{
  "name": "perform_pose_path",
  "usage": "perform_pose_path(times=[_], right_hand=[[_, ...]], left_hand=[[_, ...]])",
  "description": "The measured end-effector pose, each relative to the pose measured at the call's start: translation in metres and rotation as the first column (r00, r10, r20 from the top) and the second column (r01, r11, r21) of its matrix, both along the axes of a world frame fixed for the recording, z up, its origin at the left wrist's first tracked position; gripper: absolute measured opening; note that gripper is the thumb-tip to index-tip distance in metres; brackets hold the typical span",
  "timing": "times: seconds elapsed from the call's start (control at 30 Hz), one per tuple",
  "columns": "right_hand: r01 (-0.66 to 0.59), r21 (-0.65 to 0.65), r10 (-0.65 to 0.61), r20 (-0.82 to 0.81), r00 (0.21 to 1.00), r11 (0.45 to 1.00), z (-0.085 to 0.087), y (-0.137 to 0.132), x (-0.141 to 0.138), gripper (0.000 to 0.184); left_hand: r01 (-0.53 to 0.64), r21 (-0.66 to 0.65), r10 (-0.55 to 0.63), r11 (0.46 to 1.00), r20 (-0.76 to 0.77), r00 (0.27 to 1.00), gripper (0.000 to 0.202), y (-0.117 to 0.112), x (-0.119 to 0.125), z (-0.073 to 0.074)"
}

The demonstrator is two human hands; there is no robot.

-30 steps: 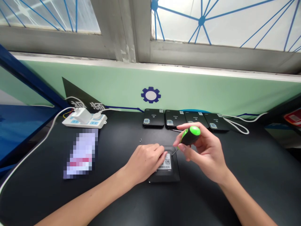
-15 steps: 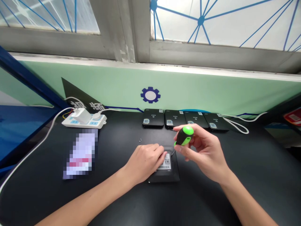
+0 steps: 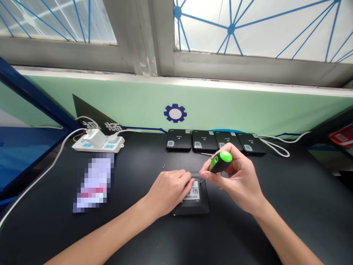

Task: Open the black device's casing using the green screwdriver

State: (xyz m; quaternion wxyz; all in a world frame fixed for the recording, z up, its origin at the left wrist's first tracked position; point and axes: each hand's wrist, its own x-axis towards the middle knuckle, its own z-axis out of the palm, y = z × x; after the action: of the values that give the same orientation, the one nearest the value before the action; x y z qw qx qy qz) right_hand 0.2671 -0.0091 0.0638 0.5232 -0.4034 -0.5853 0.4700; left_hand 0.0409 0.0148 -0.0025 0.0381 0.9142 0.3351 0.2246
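Black plastic device (image 3: 196,197) lay flat on the black bench (image 3: 303,209) at its near middle, the left hand (image 3: 168,191) resting half-open on it, while the right hand (image 3: 238,182) pinched a green-handled screwdriver (image 3: 220,162), shaft at the device's far edge.

Two windows (image 3: 248,29) sit high up, pale with daylight, their panes crossed by a web of blue lines; a grey frame (image 3: 143,44) divides them; below runs a pale green wall (image 3: 248,106) bearing a blue gear emblem (image 3: 175,113) and a black pennant (image 3: 91,114); a dark bench top (image 3: 317,213) fills the lower view; a blue panel (image 3: 24,158) stands at left.
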Motion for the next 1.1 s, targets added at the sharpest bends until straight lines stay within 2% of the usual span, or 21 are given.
perform_pose_path(times=[0.17,0.4,0.53,0.73,0.93,1.1], right_hand=[[0.005,0.014,-0.006,0.05,0.999,1.0,0.0015,0.0016,0.0012,0.018],[-0.079,-0.023,0.08,0.05,0.996,0.997,0.0013,-0.0019,0.0033,0.045],[-0.1,-0.016,0.101,0.037,0.994,0.995,0.0028,-0.0016,0.003,0.044],[-0.045,-0.005,0.045,-0.007,0.999,0.999,-0.0018,0.0003,0.0002,0.039],[-0.023,0.014,0.022,0.046,0.999,1.0,-0.0023,0.0008,0.0034,0.018],[-0.037,0.014,0.036,0.063,0.997,0.999,0.0013,-0.0006,0.005,0.033]], left_hand=[[0.001,0.0,-0.001,1.0,0.0,1.0,0.04,0.0002,0.0004,0.0012],[0.001,-0.001,-0.001,1.0,-0.001,1.0,0.04,0.0006,-0.0004,0.0005],[-0.002,0.0,0.002,1.0,0.0,1.0,0.04,-0.0004,-0.0011,0.0013],[-0.014,-0.008,0.014,1.0,-0.022,1.0,0.04,-0.0008,-0.0002,0.0007],[-0.011,-0.005,0.011,1.0,-0.024,1.0,0.04,-0.0004,-0.0006,0.002],[-0.008,-0.002,0.008,1.0,-0.029,1.0,0.039,-0.0003,0.0004,0.0022]])
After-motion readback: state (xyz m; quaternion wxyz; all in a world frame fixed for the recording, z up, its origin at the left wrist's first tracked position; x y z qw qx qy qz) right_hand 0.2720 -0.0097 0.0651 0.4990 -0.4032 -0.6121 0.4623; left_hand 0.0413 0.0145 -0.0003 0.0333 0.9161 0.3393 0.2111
